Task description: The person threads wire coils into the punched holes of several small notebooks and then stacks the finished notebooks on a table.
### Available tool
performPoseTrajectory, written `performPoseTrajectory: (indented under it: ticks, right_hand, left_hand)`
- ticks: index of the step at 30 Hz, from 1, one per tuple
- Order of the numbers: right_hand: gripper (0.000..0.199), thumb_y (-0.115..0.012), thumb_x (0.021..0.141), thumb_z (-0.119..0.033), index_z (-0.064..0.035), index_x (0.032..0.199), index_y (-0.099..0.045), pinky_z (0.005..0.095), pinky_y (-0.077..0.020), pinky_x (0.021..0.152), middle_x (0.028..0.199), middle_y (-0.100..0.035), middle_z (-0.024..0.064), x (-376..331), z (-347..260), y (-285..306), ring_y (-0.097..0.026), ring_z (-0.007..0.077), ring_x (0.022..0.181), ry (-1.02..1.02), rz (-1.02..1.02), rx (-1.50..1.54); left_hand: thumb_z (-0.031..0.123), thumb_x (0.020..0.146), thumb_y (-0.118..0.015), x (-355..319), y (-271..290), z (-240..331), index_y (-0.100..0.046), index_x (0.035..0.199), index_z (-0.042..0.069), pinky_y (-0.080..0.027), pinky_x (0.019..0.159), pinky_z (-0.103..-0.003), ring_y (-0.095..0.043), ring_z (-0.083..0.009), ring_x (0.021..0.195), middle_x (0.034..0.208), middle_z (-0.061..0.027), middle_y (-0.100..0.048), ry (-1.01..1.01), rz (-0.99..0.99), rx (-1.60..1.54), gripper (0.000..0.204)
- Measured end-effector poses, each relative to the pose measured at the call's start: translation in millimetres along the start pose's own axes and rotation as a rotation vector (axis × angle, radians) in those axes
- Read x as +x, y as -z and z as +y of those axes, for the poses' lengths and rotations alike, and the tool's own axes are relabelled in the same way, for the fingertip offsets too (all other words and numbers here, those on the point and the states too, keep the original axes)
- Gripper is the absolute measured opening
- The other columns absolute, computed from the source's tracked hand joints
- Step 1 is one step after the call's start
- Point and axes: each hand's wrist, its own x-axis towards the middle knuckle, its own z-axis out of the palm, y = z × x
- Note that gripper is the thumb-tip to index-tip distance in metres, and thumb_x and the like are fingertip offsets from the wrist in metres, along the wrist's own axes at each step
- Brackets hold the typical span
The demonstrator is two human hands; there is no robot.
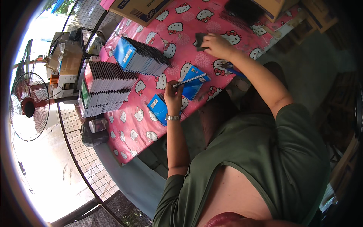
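Observation:
My left hand (174, 99), with a metal watch on its wrist, is closed on the end of a thin spiral notebook (192, 79), seen nearly edge-on. Below that notebook a blue-covered notebook (191, 91) lies near the table's edge. Another blue notebook (158, 107) rests beside my left wrist and is partly hidden by it. Farther off to the right, my right hand (217, 46) is closed on a small dark flat piece (199, 41), perhaps cloth, against the tabletop. Nearer me than that hand lies a tool with blue handles (236, 71), partly hidden by my right forearm.
Stacks of spiral notebooks, blue (141, 56), red (109, 77) and green (104, 101), stand at the table's left. Pink patterned plastic (138, 128) covers the table. A cardboard box (138, 9) and black spiral coils (242, 13) sit at the back. A fan (29, 107) stands far left.

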Motion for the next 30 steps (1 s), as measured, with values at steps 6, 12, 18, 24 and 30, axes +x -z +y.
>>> performPoseTrajectory:
  ticks: [6,12,18,24,30]
  right_hand:
    - [0.016,-0.066,0.086,-0.022,-0.0115,0.096,-0.073,0.0418,-0.0482,0.085,0.095,-0.068,0.0081,18.9,-95.8,16.0,-0.063,0.0279,0.098,0.068,-0.096,0.107]
    - [0.01,-0.068,0.081,-0.02,-0.0158,0.089,-0.072,0.0469,-0.0421,0.086,0.089,-0.07,0.0029,30.4,-128.1,-2.8,-0.062,0.0227,0.1,0.153,-0.493,-0.096]
    - [0.016,-0.065,0.084,-0.025,-0.0161,0.096,-0.071,0.0535,-0.0367,0.097,0.099,-0.068,0.0012,32.8,-120.4,-7.4,-0.058,0.0214,0.109,0.182,-0.579,0.029]
    - [0.032,-0.062,0.083,-0.026,-0.0161,0.112,-0.069,0.0624,-0.0283,0.107,0.111,-0.068,0.0005,25.3,-130.5,5.7,-0.056,0.0222,0.117,0.249,-0.631,-0.139]
    - [0.034,-0.065,0.084,-0.017,-0.0049,0.116,-0.064,0.0424,-0.0448,0.094,0.117,-0.064,0.0116,-26.1,-74.9,41.5,-0.056,0.0295,0.112,-0.177,0.12,0.089]
  left_hand:
    - [0.006,0.083,-0.075,-7.8,-17.3,-28.6,-0.06,0.106,0.002,-0.052,0.065,-0.027,-0.064,-0.0126,0.072,0.087,-0.0086,-0.068,-0.108,0.241,-0.032,0.027]
    - [0.001,0.086,-0.071,-15.2,-42.8,-13.7,-0.054,0.115,0.0,-0.054,0.071,-0.027,-0.067,-0.0151,0.083,0.097,-0.0109,-0.068,-0.135,0.316,-0.176,0.034]
    - [-0.006,0.087,-0.066,-23.4,-43.8,-8.7,-0.046,0.118,0.0,-0.053,0.072,-0.026,-0.066,-0.0161,0.081,0.096,-0.0118,-0.066,-0.065,0.33,-0.196,0.037]
    - [-0.005,0.088,-0.065,-23.7,-49.2,-11.4,-0.049,0.116,-0.001,-0.054,0.072,-0.026,-0.066,-0.0158,0.08,0.094,-0.0098,-0.065,-0.132,0.372,-0.183,0.032]
    - [0.001,0.092,-0.064,-30.8,-38.7,-20.9,-0.056,0.104,-0.003,-0.056,0.069,-0.027,-0.065,-0.0141,0.078,0.093,-0.0084,-0.063,-0.052,0.31,-0.146,0.015]
